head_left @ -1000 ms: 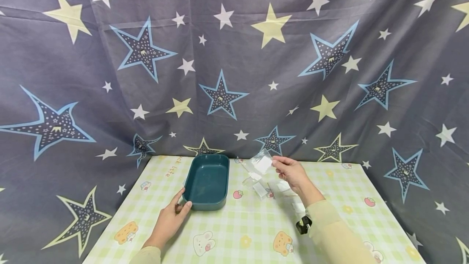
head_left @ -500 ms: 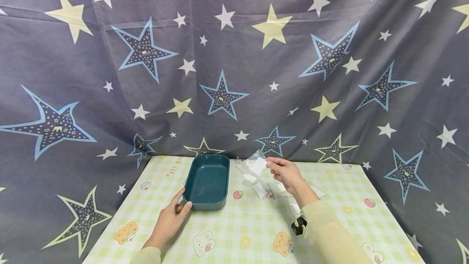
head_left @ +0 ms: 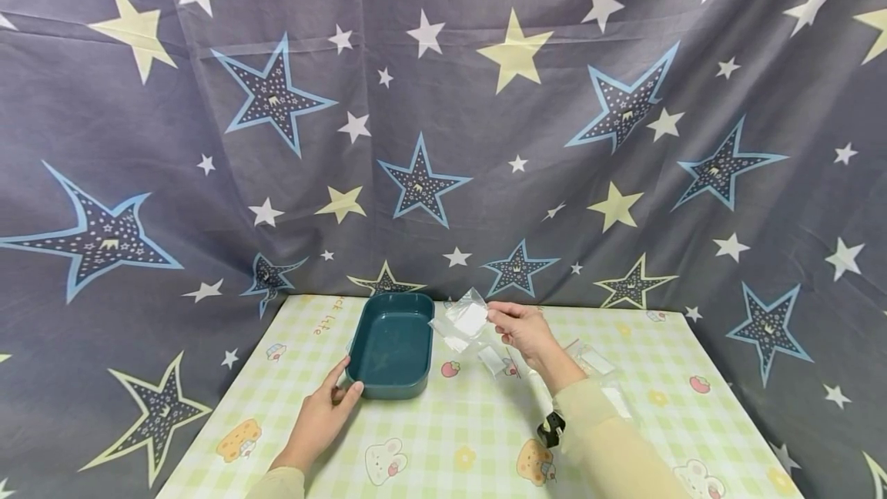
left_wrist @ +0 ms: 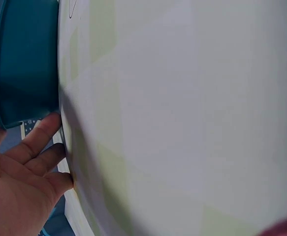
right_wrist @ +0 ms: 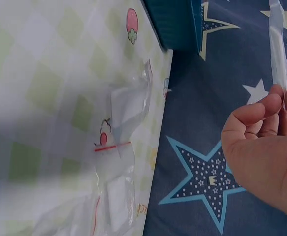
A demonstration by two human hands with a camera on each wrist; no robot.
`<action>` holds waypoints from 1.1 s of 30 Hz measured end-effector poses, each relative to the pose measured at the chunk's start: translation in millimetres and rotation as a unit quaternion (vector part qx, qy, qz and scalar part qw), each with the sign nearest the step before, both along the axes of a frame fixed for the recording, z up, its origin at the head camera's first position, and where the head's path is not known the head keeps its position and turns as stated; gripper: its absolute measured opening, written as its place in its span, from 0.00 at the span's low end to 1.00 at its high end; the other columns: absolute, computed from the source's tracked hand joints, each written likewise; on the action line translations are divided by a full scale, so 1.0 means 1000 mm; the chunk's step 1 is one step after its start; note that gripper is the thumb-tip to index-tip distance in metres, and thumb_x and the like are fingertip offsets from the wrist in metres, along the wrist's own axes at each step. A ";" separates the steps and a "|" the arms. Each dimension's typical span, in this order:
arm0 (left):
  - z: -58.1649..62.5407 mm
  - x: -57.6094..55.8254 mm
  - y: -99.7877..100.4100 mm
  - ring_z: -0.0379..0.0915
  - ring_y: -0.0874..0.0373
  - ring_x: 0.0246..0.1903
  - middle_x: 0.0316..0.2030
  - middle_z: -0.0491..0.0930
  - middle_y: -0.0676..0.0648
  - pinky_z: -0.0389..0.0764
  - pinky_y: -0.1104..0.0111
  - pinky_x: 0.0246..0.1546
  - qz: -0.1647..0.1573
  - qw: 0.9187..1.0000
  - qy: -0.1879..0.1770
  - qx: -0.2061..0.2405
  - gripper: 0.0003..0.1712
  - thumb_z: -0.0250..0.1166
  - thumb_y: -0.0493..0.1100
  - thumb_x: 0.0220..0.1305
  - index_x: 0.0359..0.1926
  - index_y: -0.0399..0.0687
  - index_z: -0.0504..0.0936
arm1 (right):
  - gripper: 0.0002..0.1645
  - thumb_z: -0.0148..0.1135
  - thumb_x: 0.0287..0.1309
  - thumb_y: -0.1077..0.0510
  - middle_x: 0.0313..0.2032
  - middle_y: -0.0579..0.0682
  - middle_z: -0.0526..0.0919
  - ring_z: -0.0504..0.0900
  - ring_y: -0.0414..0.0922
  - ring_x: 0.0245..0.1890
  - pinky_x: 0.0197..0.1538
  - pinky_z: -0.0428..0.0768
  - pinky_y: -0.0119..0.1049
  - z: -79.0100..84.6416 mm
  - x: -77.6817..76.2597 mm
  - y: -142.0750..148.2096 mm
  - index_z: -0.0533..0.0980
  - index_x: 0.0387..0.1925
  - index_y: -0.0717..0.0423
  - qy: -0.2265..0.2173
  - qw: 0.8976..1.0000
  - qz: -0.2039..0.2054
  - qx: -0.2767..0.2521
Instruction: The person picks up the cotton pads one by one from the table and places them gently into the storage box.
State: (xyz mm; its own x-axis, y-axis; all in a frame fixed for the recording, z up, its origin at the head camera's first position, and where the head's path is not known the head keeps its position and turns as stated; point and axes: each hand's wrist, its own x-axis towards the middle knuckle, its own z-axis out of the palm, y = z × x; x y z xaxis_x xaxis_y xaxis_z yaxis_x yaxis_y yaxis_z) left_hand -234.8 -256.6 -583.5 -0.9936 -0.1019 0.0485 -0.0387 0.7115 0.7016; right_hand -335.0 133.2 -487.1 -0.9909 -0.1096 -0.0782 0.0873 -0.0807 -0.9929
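My right hand [head_left: 523, 331] pinches a small clear zip bag [head_left: 471, 316] with a white piece inside, held up just right of a dark teal rectangular dish [head_left: 424, 385]. In the right wrist view the pinched bag [right_wrist: 278, 46] hangs edge-on from thumb and fingers. My left hand [head_left: 320, 414] rests at the dish's near left corner, thumb against the near wall and index finger along the left side. The left wrist view has its other fingers [left_wrist: 45, 157] loosely extended down at the tabletop beside the dish [left_wrist: 27, 59].
More clear zip bags with white contents lie right of the dish, including one bag [head_left: 492, 361] near the strawberry print and another [head_left: 597, 361] beyond my right forearm. The checked tablecloth [head_left: 430, 460] ends at a star-patterned curtain [head_left: 443, 98] behind.
My right hand has moved left with the pinched bag, closer to the dish, uncovering bags on its right. My left hand and the dish have stayed put.
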 end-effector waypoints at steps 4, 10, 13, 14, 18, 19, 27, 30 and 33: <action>-0.001 0.000 -0.001 0.87 0.43 0.53 0.50 0.91 0.42 0.77 0.38 0.64 0.002 1.000 0.001 -0.001 0.47 0.56 0.74 0.76 0.85 0.59 0.59 | 0.20 0.68 0.72 0.61 0.32 0.39 0.86 0.75 0.37 0.31 0.32 0.74 0.28 -0.003 0.003 -0.010 0.83 0.60 0.65 -0.001 1.000 0.008 0.014; -0.002 0.000 -0.001 0.86 0.47 0.50 0.49 0.91 0.43 0.78 0.39 0.64 0.004 1.000 0.003 -0.003 0.47 0.56 0.74 0.76 0.85 0.59 0.60 | 0.23 0.70 0.70 0.60 0.31 0.38 0.86 0.76 0.37 0.31 0.33 0.74 0.28 -0.010 0.008 -0.028 0.82 0.62 0.66 -0.005 1.000 0.016 0.016; -0.002 0.001 -0.001 0.86 0.42 0.54 0.52 0.90 0.40 0.77 0.38 0.65 0.004 1.000 0.002 -0.001 0.48 0.55 0.75 0.75 0.85 0.58 0.60 | 0.22 0.70 0.71 0.60 0.32 0.39 0.87 0.77 0.37 0.31 0.32 0.74 0.28 -0.013 0.009 -0.038 0.82 0.62 0.66 -0.005 1.000 0.025 0.017; -0.001 0.000 -0.001 0.86 0.41 0.55 0.52 0.90 0.40 0.76 0.37 0.65 0.004 1.000 0.002 0.000 0.49 0.55 0.76 0.75 0.85 0.58 0.59 | 0.22 0.69 0.71 0.60 0.32 0.39 0.87 0.77 0.37 0.31 0.32 0.74 0.28 -0.014 0.009 -0.041 0.82 0.61 0.66 -0.007 0.999 0.027 0.017; 0.000 0.001 0.000 0.83 0.35 0.60 0.55 0.89 0.37 0.75 0.36 0.66 0.004 1.000 0.003 0.003 0.50 0.54 0.77 0.74 0.85 0.58 0.59 | 0.22 0.70 0.70 0.59 0.33 0.40 0.89 0.77 0.38 0.31 0.31 0.75 0.27 -0.020 0.011 -0.053 0.83 0.61 0.67 -0.013 0.999 0.032 0.016; 0.000 0.001 0.000 0.84 0.36 0.60 0.55 0.89 0.37 0.75 0.36 0.66 0.004 1.000 0.003 0.003 0.50 0.54 0.77 0.74 0.85 0.58 0.59 | 0.22 0.70 0.70 0.59 0.33 0.40 0.89 0.77 0.38 0.31 0.31 0.75 0.27 -0.022 0.012 -0.055 0.83 0.61 0.66 -0.017 0.999 0.032 0.013; 0.003 0.001 0.001 0.84 0.37 0.60 0.55 0.89 0.37 0.75 0.36 0.66 0.006 1.000 0.002 0.003 0.48 0.55 0.76 0.75 0.85 0.59 0.60 | 0.24 0.71 0.70 0.59 0.32 0.40 0.87 0.76 0.37 0.30 0.31 0.73 0.28 -0.030 0.016 -0.074 0.81 0.62 0.68 -0.033 0.999 0.031 -0.009; 0.003 0.001 0.001 0.82 0.35 0.63 0.56 0.88 0.36 0.74 0.36 0.67 0.007 1.000 -0.002 0.005 0.48 0.55 0.76 0.75 0.85 0.59 0.59 | 0.23 0.71 0.69 0.60 0.30 0.41 0.84 0.75 0.37 0.29 0.31 0.73 0.29 -0.032 0.018 -0.081 0.82 0.61 0.68 -0.040 0.999 0.026 -0.016; 0.002 0.002 0.001 0.79 0.32 0.66 0.58 0.87 0.34 0.73 0.35 0.68 0.007 1.000 -0.004 0.008 0.48 0.55 0.75 0.75 0.85 0.59 0.59 | 0.22 0.71 0.69 0.61 0.29 0.41 0.81 0.75 0.37 0.28 0.30 0.74 0.29 -0.033 0.019 -0.089 0.82 0.60 0.68 -0.040 0.999 0.019 -0.019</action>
State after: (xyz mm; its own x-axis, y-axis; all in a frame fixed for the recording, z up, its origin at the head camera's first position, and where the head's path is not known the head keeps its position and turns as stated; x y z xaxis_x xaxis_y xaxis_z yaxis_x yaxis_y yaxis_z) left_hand -232.9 -255.7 -581.8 -0.9925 -0.1161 0.0388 -0.0541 0.7002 0.7119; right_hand -316.1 44.0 -520.1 -0.9767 -0.1506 -0.1527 0.1704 -0.1126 -0.9789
